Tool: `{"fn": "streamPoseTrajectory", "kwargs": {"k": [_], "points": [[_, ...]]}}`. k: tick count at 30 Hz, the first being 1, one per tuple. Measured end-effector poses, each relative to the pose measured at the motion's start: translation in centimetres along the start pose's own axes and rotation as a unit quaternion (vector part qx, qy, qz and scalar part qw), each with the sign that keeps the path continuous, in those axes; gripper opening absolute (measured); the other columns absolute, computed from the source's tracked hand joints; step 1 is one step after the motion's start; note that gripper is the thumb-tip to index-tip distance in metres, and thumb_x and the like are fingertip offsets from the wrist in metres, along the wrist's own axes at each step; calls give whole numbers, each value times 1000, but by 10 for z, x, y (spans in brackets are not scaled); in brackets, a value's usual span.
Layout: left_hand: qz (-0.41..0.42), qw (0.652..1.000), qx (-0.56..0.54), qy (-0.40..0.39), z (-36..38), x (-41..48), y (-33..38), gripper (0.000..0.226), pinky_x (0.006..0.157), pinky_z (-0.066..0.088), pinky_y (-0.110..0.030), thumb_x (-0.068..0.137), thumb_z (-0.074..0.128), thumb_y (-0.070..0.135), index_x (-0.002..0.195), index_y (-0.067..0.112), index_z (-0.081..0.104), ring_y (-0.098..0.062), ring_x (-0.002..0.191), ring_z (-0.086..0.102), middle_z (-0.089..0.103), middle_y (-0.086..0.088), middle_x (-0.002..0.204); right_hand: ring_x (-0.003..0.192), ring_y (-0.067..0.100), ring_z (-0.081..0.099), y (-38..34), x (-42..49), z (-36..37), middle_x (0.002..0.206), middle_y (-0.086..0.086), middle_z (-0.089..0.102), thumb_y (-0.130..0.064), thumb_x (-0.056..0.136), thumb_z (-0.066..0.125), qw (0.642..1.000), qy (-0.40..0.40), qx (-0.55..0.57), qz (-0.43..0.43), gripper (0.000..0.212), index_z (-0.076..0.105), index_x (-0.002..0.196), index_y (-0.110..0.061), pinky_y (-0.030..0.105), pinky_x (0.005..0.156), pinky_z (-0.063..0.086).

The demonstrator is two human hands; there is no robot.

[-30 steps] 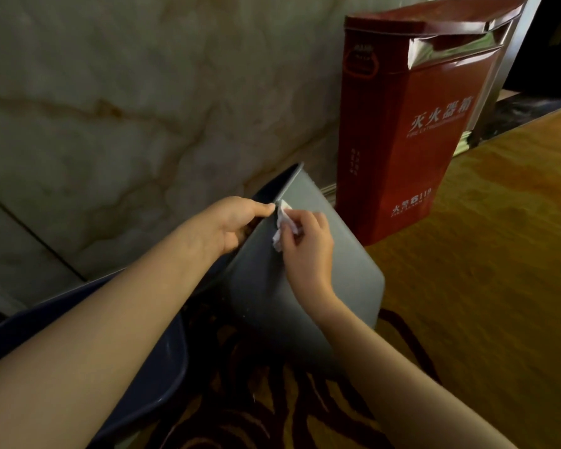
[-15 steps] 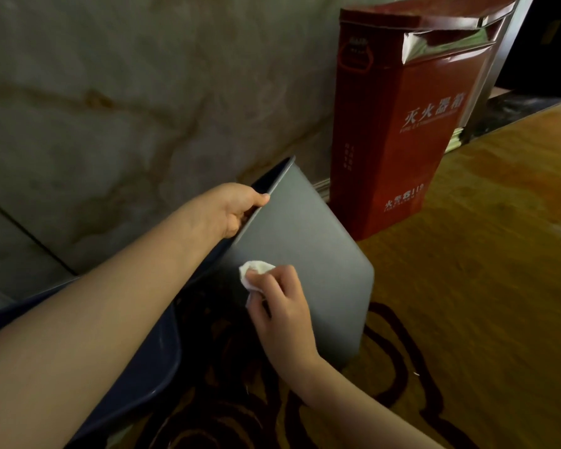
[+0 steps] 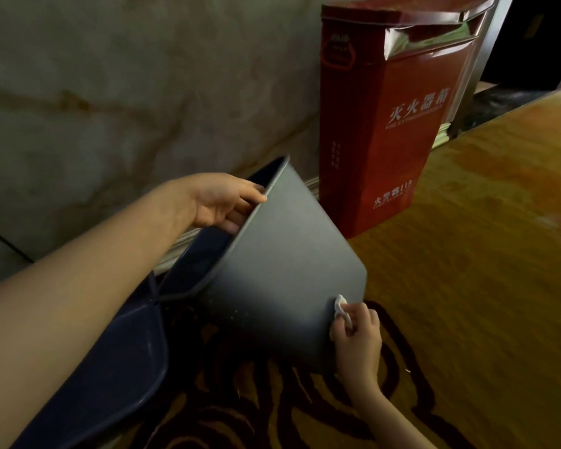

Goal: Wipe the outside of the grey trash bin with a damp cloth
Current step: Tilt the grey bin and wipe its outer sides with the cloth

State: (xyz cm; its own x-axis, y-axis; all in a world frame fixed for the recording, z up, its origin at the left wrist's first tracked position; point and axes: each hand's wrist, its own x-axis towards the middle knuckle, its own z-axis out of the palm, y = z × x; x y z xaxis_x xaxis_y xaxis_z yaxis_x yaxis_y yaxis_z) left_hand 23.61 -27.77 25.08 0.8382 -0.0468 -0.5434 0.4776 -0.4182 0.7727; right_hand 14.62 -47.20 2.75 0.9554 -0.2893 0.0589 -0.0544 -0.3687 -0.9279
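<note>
The grey trash bin (image 3: 285, 264) is tilted toward me on the patterned carpet, its flat side facing up. My left hand (image 3: 221, 202) grips its upper rim, thumb on the outside and fingers inside. My right hand (image 3: 357, 335) presses a small white cloth (image 3: 340, 306) against the bin's lower right corner near the base. Most of the cloth is hidden in my fingers.
A tall red fire-extinguisher box (image 3: 392, 124) stands just behind the bin against the marble wall (image 3: 127, 92). A dark blue plastic container (image 3: 117, 361) lies at the lower left under my left forearm. Yellow-brown carpet (image 3: 483, 254) stretches to the right.
My right hand has carried the cloth down the bin's side, from near the rim to the lower right corner. The left hand keeps its grip on the rim.
</note>
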Motion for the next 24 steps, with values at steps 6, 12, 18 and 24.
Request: {"fn": "streamPoseTrajectory", "kwargs": {"k": [6,12,18,24], "points": [[-66,984,163,-6,1,11,25,79,47,52,-25,77,15,77,97,16,61,-16,50,65,71,-6,61,77,1,48,9,-9,-3,92,-6,48,-3,83,63,999,0,-39,-21,28,49,85,-28,11,58,37],[-19,971,197,134,40,45,40,62,104,39,-39,94,29,49,137,5,39,-30,125,47,47,-16,139,79,3,49,7,2,-7,90,-7,48,-3,83,63,1000,-8,-24,-15,23,52,84,-24,13,59,39],[54,959,192,203,39,52,37,42,95,40,-36,94,46,22,128,-3,47,-31,121,49,51,-19,133,76,4,50,6,-1,-9,85,-6,51,-4,82,63,1000,-5,-20,4,20,53,79,-21,16,57,36],[175,954,150,192,22,21,13,26,93,49,-41,93,46,21,109,5,60,-26,101,61,64,-15,111,74,6,53,-11,8,-10,82,0,57,-3,83,62,999,-6,49,-2,18,58,75,-18,13,56,36]]}}
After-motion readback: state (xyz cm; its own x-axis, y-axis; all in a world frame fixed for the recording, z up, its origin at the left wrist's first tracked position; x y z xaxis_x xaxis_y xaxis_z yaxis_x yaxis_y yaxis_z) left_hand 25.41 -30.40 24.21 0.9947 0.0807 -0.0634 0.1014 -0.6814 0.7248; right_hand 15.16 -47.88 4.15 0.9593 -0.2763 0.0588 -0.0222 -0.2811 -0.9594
